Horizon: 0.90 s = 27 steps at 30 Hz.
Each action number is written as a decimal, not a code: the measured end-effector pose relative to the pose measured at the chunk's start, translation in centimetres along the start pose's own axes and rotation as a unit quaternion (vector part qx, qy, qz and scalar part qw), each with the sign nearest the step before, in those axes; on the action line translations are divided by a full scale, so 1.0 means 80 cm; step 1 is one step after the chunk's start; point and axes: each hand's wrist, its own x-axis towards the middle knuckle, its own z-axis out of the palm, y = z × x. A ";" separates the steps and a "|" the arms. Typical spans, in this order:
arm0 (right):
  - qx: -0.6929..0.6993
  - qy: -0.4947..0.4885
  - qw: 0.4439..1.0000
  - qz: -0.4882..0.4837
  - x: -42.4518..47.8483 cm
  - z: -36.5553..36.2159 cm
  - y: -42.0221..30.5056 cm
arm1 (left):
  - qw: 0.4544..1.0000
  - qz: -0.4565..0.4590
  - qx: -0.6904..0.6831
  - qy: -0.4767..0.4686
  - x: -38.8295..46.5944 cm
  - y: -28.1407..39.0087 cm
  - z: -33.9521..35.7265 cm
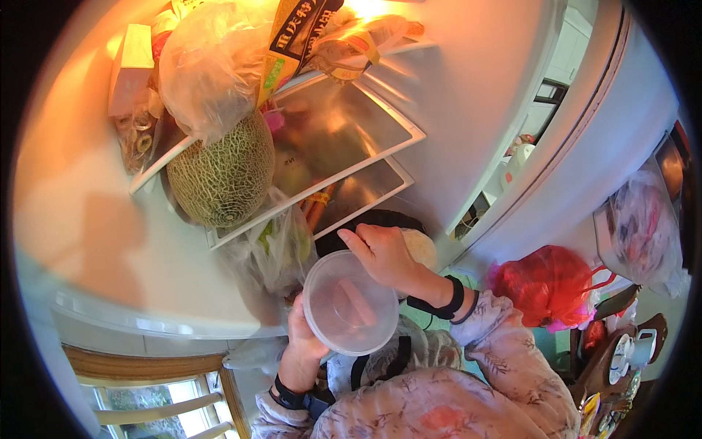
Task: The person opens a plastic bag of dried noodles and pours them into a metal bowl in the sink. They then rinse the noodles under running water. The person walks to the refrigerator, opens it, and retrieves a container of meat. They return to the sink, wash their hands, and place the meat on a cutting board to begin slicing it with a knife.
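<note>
My left hand [307, 329] holds a round translucent plastic container [351, 302] by its side, in front of the open refrigerator. An elongated pinkish shape shows through the plastic; I cannot tell whether it lies inside or behind. At the container's upper right rim is my right hand [378, 255], thumb extended and other fingers curled. What lies under those fingers is hidden. Just beyond, a black rounded object [408, 218] and a pale round item [419, 247] are partly covered by the hand. A clear plastic bag of green produce [285, 236] hangs close to the container.
A netted melon [225, 170] sits by the white-framed glass shelves [378, 153]. Above are a bulging plastic bag [211, 71] and a yellow-black packet [290, 44]. The refrigerator door [592, 126] stands open at right, near a red plastic bag [543, 285]. A window [159, 406] is lower left.
</note>
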 end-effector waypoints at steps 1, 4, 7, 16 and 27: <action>0.022 0.001 1.000 0.014 -0.001 0.001 0.000 | 1.000 0.005 0.007 -0.009 -0.001 -0.001 0.003; 0.018 -0.021 1.000 -0.013 -0.001 -0.004 -0.005 | 0.999 0.026 0.023 -0.016 -0.008 -0.002 0.000; 0.056 -0.017 0.998 -0.007 -0.002 -0.007 -0.005 | 0.999 0.027 0.023 -0.016 -0.010 0.000 -0.001; 0.217 -0.155 0.960 0.085 -0.006 -0.016 -0.006 | 0.998 0.024 0.052 -0.034 -0.004 0.006 -0.025; 0.145 -0.021 0.988 -0.054 -0.015 -0.006 0.012 | 0.998 -0.028 0.030 -0.052 -0.002 0.011 -0.016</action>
